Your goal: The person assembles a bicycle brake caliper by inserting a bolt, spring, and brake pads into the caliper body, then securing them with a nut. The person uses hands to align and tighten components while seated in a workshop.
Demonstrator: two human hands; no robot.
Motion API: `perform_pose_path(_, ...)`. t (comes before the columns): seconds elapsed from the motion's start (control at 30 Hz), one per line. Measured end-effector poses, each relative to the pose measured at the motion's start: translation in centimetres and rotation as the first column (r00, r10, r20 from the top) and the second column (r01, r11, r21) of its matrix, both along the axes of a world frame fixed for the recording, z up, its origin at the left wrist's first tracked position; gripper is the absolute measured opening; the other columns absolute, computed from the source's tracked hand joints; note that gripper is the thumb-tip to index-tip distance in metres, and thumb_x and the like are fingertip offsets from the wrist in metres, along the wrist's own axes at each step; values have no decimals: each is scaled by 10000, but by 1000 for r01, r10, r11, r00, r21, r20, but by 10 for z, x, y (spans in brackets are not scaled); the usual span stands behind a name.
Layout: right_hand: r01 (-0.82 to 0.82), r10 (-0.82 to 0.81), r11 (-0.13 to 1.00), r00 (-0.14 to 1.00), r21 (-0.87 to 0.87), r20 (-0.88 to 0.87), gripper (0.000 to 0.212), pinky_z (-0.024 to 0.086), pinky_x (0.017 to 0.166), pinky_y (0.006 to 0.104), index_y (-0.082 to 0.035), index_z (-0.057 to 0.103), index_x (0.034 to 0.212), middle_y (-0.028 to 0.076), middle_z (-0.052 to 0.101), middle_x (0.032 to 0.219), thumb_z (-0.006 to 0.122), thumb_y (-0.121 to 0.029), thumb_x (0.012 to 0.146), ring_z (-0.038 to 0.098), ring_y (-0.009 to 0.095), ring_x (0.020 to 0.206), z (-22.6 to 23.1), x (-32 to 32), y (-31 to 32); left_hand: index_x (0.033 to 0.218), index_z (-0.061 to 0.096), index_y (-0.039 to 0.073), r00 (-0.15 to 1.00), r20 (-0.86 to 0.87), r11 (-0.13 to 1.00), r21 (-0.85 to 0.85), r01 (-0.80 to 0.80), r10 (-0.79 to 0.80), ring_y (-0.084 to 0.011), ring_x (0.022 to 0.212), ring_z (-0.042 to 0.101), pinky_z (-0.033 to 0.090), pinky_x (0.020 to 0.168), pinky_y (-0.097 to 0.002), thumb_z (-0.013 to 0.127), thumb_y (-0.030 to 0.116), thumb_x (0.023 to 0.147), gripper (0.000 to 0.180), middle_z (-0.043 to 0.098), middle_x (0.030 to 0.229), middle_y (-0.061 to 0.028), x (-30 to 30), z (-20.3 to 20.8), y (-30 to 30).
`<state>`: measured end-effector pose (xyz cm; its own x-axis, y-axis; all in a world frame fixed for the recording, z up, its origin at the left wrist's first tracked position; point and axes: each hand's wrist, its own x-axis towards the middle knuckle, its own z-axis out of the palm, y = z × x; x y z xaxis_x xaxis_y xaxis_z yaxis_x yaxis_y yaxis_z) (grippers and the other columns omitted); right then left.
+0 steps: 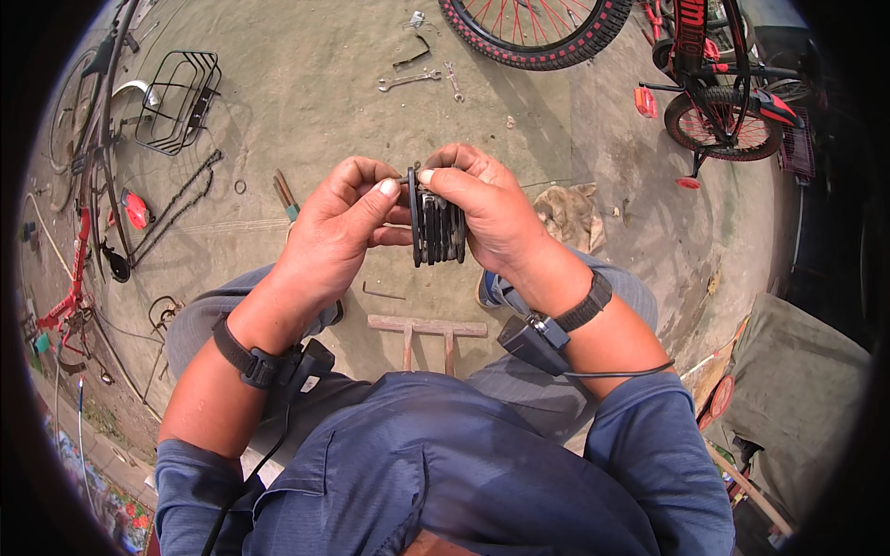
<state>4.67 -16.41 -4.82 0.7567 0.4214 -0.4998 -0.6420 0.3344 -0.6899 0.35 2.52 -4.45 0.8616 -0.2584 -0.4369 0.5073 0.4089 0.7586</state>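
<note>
Between my hands, above the ground, is a black, ribbed part (438,229) like a stack of thin plates, with a taller dark plate along its left side. Its exact kind does not show. My left hand (341,218) closes on the upper left of this plate, thumb tip against forefinger, other fingers behind it. Something small and dark seems to sit at that pinch, too small to name. My right hand (487,199) grips the stack from the right, its thumb pressed on the top. The right fingers behind the stack are mostly hidden.
Wrenches (410,81) lie ahead on the ground. A bicycle wheel (542,61) and a red-black bicycle (691,56) stand far right. Leftward are a wire basket (182,100) and a chain (176,211). A rag (570,215), hex key (383,295) and wooden stool (426,326) are nearer.
</note>
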Motion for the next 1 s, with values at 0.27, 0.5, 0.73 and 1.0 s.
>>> perform_pose_path(0.27, 17, -17, 999, 1000, -32, -14, 161, 571, 713, 288, -7, 611, 998, 74, 689, 906, 678, -126, 912, 690, 147, 782, 1, 1, 1, 1178, 527, 11, 1000, 1, 1000, -6, -25, 25, -162, 976, 667, 604, 818, -338, 600, 185, 1030, 240, 641, 1083, -100, 2, 0, 0)
perform_pose_path(0.5, 70, -69, 995, 997, -65, 20, 170, 537, 723, 278, -18, 620, 986, 52, 674, 886, 683, -156, 909, 637, 110, 779, 2, 2, 2, 1244, 520, -43, 996, -49, 997, 17, 70, -69, -145, 929, 670, 576, 792, -298, 741, 135, 930, 423, 672, 1051, -107, 1, 6, -4)
perform_pose_path(0.73, 56, -53, 993, 998, -101, 40, 148, 523, 730, 276, -18, 598, 1011, 50, 657, 909, 639, -141, 939, 635, 120, 802, 5, 3, 1, 1244, 555, -9, 971, -103, 976, 0, 216, -214, -164, 971, 678, 560, 829, -322, 766, 133, 890, 436, 671, 1091, -78, -1, 6, -7)
perform_pose_path(1.0, 78, -70, 990, 995, -113, 73, 148, 513, 701, 272, -29, 612, 954, 38, 663, 877, 653, -167, 921, 618, 100, 772, 5, 1, 5, 1248, 571, 11, 966, -127, 973, -63, 221, -227, -150, 990, 651, 553, 870, -347, 769, 115, 868, 441, 654, 1117, -48, -3, 6, -8)
